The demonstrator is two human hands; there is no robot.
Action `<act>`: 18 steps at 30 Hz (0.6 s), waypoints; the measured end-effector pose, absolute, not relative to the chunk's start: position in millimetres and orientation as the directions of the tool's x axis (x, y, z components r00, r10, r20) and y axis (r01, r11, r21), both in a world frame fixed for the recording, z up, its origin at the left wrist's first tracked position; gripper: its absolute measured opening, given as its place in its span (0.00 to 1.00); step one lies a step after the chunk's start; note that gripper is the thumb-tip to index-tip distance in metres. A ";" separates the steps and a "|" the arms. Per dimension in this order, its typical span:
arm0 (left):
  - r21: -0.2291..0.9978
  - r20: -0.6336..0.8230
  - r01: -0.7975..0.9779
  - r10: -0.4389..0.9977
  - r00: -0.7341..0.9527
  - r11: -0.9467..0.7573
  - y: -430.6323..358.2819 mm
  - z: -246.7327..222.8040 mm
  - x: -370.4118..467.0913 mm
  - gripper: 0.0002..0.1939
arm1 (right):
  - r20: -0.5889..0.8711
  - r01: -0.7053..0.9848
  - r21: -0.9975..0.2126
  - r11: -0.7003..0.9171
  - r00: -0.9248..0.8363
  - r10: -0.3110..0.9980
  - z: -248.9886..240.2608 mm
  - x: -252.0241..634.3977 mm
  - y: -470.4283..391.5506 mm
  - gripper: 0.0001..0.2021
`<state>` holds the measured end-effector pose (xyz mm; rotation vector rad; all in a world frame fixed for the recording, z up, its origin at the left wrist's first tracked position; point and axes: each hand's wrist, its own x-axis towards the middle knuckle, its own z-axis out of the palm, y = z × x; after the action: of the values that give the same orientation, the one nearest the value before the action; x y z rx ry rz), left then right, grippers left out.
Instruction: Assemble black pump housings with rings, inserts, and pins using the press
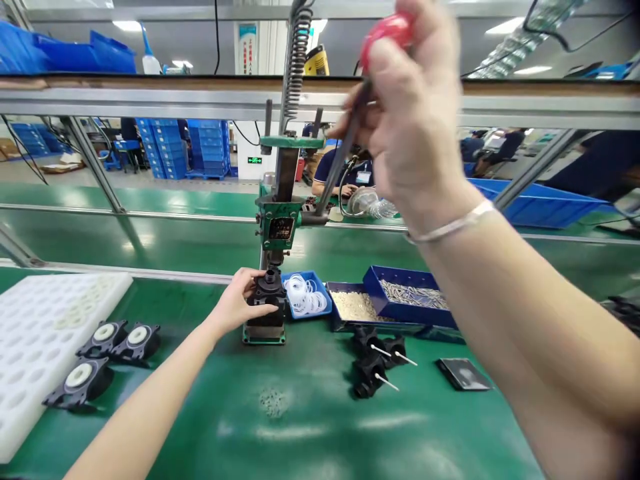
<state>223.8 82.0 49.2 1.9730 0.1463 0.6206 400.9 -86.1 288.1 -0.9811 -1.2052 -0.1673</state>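
My left hand (243,299) grips a black plastic housing (270,285) at its left side, thumb in front and fingers behind. The housing sits on the base of a green hand press (279,223), right under its ram. Up at the top right, my right hand (400,100), blurred by motion, is closed around the press lever (345,150) near its red knob (387,37). Three black housings with white pins (380,360) lie to the right of the press. On the left are three black parts with white rings (80,375).
A white foam tray (30,333) lies at the far left. Behind the housings stand a blue bin of white rings (306,293), a bin of small beige pieces (355,305) and a bin of metal pins (413,293). A flat black item (464,373) lies right. A co-worker (330,170) sits beyond.
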 end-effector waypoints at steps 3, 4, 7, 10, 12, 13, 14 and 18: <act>0.862 0.364 -0.180 0.332 0.870 -0.474 89.1 42.5 234.7 0.33 | 0.855 0.552 -0.517 0.654 0.300 0.423 262.6 367.6 -138.5 0.16; 0.858 0.367 -0.183 0.323 0.873 -0.480 90.7 41.7 237.2 0.33 | 0.831 0.557 -0.548 0.624 0.281 0.480 248.3 359.3 -155.5 0.18; 0.870 0.341 -0.174 0.308 0.888 -0.462 95.2 42.4 242.9 0.33 | 0.693 0.730 -0.481 0.485 -0.023 0.721 203.0 344.1 -185.7 0.17; 0.887 0.300 -0.150 0.298 0.906 -0.437 99.1 43.6 246.0 0.34 | 0.688 0.833 -0.332 0.444 -0.109 0.718 164.2 336.1 -183.7 0.11; 0.883 0.301 -0.154 0.282 0.911 -0.444 100.6 43.4 246.6 0.34 | 0.783 0.851 -0.302 0.431 -0.037 0.621 143.5 330.9 -174.8 0.10; 0.879 0.307 -0.160 0.276 0.911 -0.448 100.8 43.0 246.5 0.34 | 0.820 0.852 -0.301 0.428 0.001 0.573 135.1 328.3 -170.7 0.10; 0.877 0.311 -0.164 0.272 0.911 -0.452 100.8 42.6 246.2 0.34 | 0.844 0.851 -0.305 0.427 0.034 0.535 128.2 325.9 -167.3 0.10; 0.876 0.304 -0.143 0.295 0.906 -0.461 99.4 42.2 246.1 0.34 | 0.878 0.857 -0.274 0.436 0.038 0.477 117.8 322.8 -161.8 0.10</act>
<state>246.1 99.4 42.2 1.9879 0.1100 0.5092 322.8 -161.8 117.8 -1.1956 -1.6045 -0.4383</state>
